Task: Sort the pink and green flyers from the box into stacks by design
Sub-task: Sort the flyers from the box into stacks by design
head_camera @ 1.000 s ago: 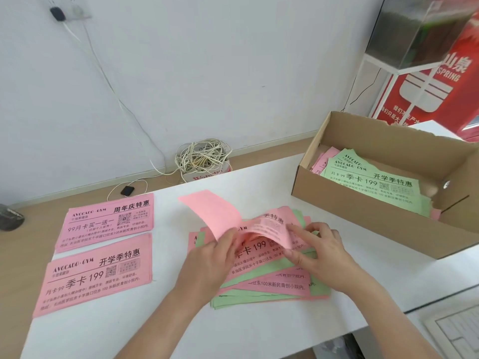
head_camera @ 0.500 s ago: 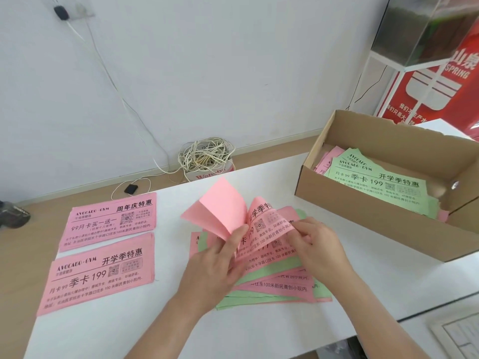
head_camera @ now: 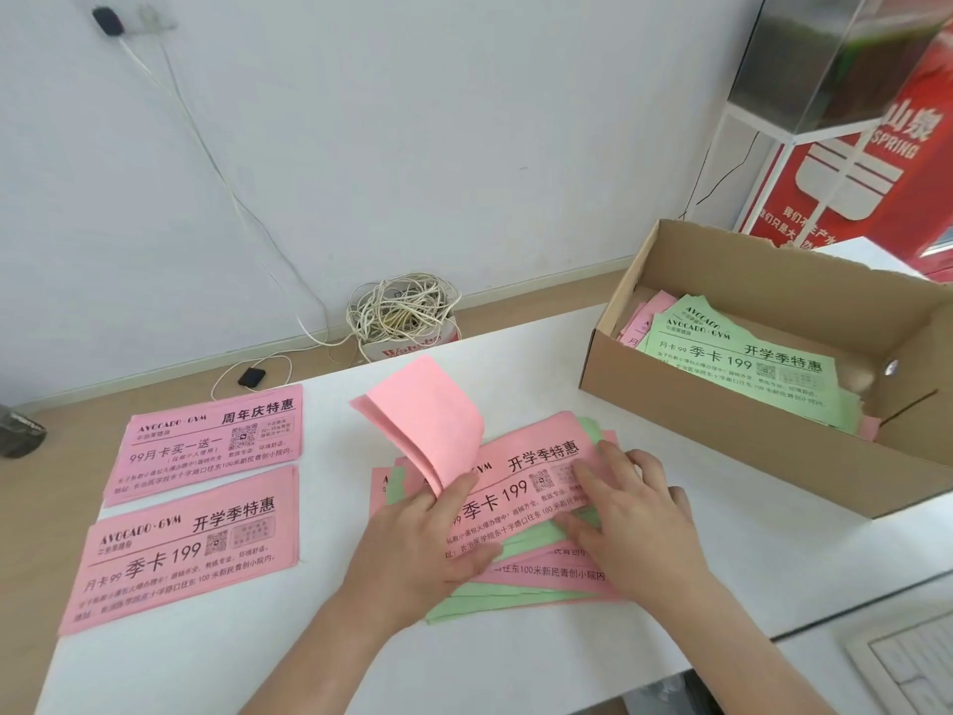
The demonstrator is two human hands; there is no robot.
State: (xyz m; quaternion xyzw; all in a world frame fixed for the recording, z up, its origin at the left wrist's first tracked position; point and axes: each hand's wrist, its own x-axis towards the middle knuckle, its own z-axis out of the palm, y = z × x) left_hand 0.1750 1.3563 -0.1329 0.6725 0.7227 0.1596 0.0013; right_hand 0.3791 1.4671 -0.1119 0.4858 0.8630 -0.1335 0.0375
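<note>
Left hand (head_camera: 423,549) grips pink flyers (head_camera: 428,415); two pink stacks (head_camera: 206,446) beside.

Pink flyers (head_camera: 206,477), green flyers (head_camera: 737,363), brown box (head_camera: 722,420).

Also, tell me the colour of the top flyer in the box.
The top flyer is green, black print; head view.

A single wide-angle camera is worn on the head and pointed forward and down. The tabletop (head_camera: 515,663) is seen from close above; the wall (head_camera: 464,147) is framed far behind.
</note>
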